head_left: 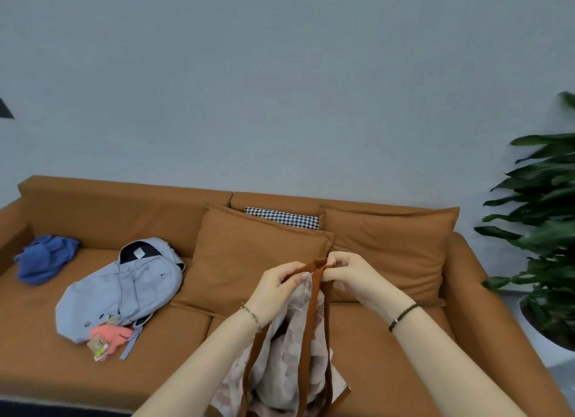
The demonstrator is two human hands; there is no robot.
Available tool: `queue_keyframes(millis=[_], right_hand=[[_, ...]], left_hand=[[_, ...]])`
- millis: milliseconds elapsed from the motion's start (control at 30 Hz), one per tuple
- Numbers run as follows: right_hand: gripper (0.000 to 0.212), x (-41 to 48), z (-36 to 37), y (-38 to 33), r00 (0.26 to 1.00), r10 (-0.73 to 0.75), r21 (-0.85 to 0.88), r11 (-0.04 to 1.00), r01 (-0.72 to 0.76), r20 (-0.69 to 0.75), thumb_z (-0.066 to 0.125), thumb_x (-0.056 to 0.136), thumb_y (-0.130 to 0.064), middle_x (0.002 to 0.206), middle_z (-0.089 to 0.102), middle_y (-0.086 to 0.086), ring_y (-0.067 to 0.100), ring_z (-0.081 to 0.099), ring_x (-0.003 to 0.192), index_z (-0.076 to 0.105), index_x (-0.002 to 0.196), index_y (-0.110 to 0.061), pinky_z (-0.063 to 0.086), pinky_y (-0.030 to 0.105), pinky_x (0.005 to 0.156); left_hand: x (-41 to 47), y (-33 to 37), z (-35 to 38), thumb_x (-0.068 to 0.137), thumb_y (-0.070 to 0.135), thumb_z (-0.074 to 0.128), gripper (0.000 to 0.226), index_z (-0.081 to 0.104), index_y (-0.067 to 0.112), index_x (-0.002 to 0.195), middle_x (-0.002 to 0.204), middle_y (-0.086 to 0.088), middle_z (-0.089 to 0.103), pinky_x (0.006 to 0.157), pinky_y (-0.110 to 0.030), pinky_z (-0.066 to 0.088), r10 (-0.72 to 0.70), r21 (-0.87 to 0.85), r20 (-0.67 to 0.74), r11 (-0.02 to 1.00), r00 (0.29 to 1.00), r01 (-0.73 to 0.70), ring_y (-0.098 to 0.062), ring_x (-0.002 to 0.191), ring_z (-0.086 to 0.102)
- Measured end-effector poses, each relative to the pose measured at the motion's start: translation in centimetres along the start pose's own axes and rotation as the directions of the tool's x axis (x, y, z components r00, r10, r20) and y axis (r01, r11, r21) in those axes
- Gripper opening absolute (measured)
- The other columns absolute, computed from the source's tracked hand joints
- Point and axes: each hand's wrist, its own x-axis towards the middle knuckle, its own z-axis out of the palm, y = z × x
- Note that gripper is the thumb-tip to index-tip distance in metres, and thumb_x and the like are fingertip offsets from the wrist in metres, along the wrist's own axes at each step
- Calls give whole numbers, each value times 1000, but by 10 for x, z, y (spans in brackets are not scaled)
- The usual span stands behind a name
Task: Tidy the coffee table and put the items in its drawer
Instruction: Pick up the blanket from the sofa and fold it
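Head view.

Item: cloth bag (280, 370), pale with a faint floral print, fitted with long rust-brown straps (311, 323). It is being held up in the air in front of a brown sofa (93, 205). The body is hanging slack and crumpled directly below the grip, with its lower end being cut off by the frame edge.

Grip: the strap tops are being pinched together by both hands. The left hand (281, 284) is being closed over them from the left, and the right hand (348, 276) is being curled round them from the right. The two hands are almost touching.

Step, as judged: the straps are being gathered and evened so that the bag can be folded or carried to storage. The coffee table and its drawer are not being shown, so progress cannot be told.

Next move, as judged: the loose cloth is going to need flattening or folding, since so limp a bag is likely to sag and catch on a drawer edge.

Surroundings: a pale blue backpack (124, 292) is lying well to the left of the grip. A pink glove (113, 339) is touching its lower end, and a blue garment (43, 259) is lying farther left. A brown cushion (249, 254) is standing just behind the grip. A leafy plant (544, 214) is standing far to the right.
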Motion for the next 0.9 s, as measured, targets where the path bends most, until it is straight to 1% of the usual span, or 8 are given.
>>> queue_keyframes(millis=[133,233,333,400,467,600,767,900], right_hand=[[32,-2,3,2,983,-75,-260,965,29,-170,78,72,-2,68,60,7,19,51,63,50,73,-17,44,29,61],[39,-5,4,4,960,-58,-321,946,-35,-275,83,64,-20,81,74,5,19,67,74,61,96,-25,56,34,72],[24,-6,6,5,958,-44,-362,930,-64,-283,82,64,-26,86,77,-2,16,72,89,80,87,-25,60,38,85],[14,-8,10,4,952,-63,-365,930,-53,-299,77,73,-13,82,77,-3,14,72,88,82,80,-24,60,33,81],[24,-10,15,3,943,-104,-382,924,-26,-316,69,78,-5,79,77,-6,7,70,82,82,80,-26,57,20,71],[25,-15,22,6,908,-226,-458,888,43,-353,65,79,-4,83,75,-11,-3,66,80,81,85,-23,46,7,64],[26,-21,23,19,874,-319,-483,868,115,-365,60,79,2,83,74,-8,1,68,87,72,87,-21,55,21,79],[16,-20,13,24,890,-296,-418,898,136,-346,66,73,5,80,74,0,10,73,83,65,74,-11,60,32,79]], left_hand=[[-6,-5,5,99,31,58,14,70,27,106,96,12,71,85,-23,52,-23,99,-6,995,1000,23,-4,94,65],[-9,-9,6,91,33,70,12,64,27,99,94,9,67,82,-27,54,-44,59,-72,997,996,48,-10,91,63],[-9,-10,7,88,25,73,13,61,22,88,84,10,63,75,-25,51,-43,54,-107,997,993,48,-7,82,60],[-9,-8,11,88,17,71,14,58,20,85,79,10,59,70,-19,47,-16,87,-134,996,991,27,-3,75,54],[-8,-5,17,88,10,68,15,56,17,82,75,7,54,65,-15,42,6,111,-165,994,986,13,-1,68,48],[-6,-6,27,83,5,63,20,49,15,72,70,1,48,61,-17,37,77,177,-202,983,976,-41,-6,64,42],[-12,-13,36,83,8,63,20,47,13,72,75,-1,47,64,-17,36,103,174,-108,981,989,-83,-5,67,41],[-14,-21,32,96,15,55,12,57,12,84,86,1,61,75,-36,55,-71,-94,29,993,997,73,-18,77,60]])
